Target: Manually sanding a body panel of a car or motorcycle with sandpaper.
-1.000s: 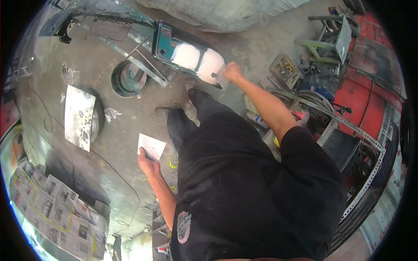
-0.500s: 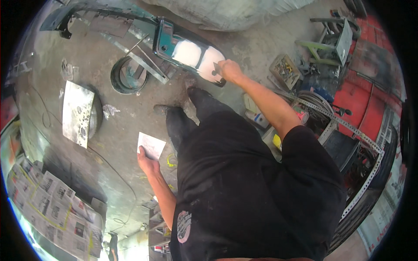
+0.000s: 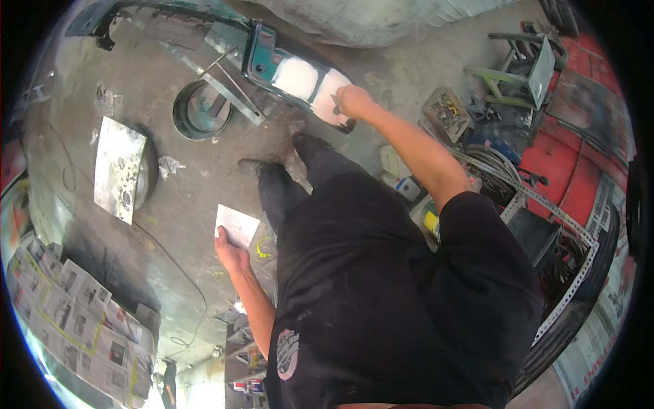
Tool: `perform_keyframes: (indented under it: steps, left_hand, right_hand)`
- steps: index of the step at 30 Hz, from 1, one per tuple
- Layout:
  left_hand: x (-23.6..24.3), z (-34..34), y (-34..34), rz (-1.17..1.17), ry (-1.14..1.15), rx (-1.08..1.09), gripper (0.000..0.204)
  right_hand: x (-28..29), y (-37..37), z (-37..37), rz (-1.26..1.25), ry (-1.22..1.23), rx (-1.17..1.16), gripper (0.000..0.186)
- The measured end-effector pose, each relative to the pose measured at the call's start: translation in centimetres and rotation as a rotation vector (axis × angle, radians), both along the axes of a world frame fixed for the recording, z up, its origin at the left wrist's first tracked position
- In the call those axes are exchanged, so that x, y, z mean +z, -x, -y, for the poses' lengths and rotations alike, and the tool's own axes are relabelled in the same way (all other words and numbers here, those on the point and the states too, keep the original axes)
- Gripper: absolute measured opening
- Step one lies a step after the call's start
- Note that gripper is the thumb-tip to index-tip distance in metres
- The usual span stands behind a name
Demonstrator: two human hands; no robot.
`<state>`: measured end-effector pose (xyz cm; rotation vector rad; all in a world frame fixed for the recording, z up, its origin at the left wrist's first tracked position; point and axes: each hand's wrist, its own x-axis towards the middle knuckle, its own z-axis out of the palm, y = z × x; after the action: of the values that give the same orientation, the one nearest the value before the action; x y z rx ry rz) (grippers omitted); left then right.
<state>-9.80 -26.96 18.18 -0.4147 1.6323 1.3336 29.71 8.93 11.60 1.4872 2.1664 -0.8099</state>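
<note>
My right hand [image 3: 356, 102] is closed on a small dark putty knife [image 3: 336, 103]. Its blade lies against the right-hand patch of pale filler [image 3: 325, 93] near the end of a long dark green and black bumper [image 3: 261, 53]. Beside it is a whiter patch [image 3: 295, 76], with a dark strip between the two. Lower down, away from the bumper, my left hand [image 3: 232, 254] grips a square white mixing board [image 3: 237, 225] by its near left edge, the thumb on top. Faint pinkish smears mark the board's face.
An open metal drum [image 3: 202, 112] and a metal stand [image 3: 231, 92] are left of the bumper. A spotted panel [image 3: 121, 170] leans on a rounded object. On the right are a green-legged stool [image 3: 504, 82], a parts box [image 3: 446, 112] and a perforated metal frame [image 3: 555, 218].
My right hand and the putty knife have shifted slightly up and left over the pale filler. My left hand still holds the board in nearly the same place. The view has tilted a little.
</note>
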Motion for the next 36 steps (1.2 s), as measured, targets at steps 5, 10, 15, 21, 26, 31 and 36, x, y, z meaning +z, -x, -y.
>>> perform_keyframes:
  steps: [5,10,15,21,26,31,36]
  left_hand:
    - [0.2,-0.1,-0.1,-0.010,-0.028,0.000,0.038]
    - [0.1,-0.2,-0.3,-0.017,-0.008,0.015,0.036]
    - [0.1,-0.5,-0.2,-0.018,0.001,0.005,0.036]
    - [0.4,-2.3,0.0,-0.010,-0.010,-0.020,0.035]
    - [0.1,-2.4,0.6,-0.007,-0.025,-0.041,0.036]
    - [0.2,-2.2,0.8,-0.011,-0.036,-0.060,0.037]
    - [0.0,-2.2,0.7,0.000,-0.017,-0.050,0.037]
  right_hand:
    - [-2.3,-2.0,-0.5,0.044,0.000,-0.104,0.041]
    - [-3.1,-2.8,1.3,-0.010,-0.060,-0.183,0.041]
    - [-3.1,-2.7,2.1,0.022,-0.094,-0.427,0.041]
    - [-5.1,-4.3,3.1,0.014,-0.053,-0.649,0.039]
    - [-3.5,-3.2,4.8,-0.032,-0.197,-0.535,0.032]
    - [-1.3,-2.3,4.8,-0.126,-0.204,-0.463,0.026]
    - [-2.1,-2.9,4.8,-0.182,-0.258,-0.384,0.019]
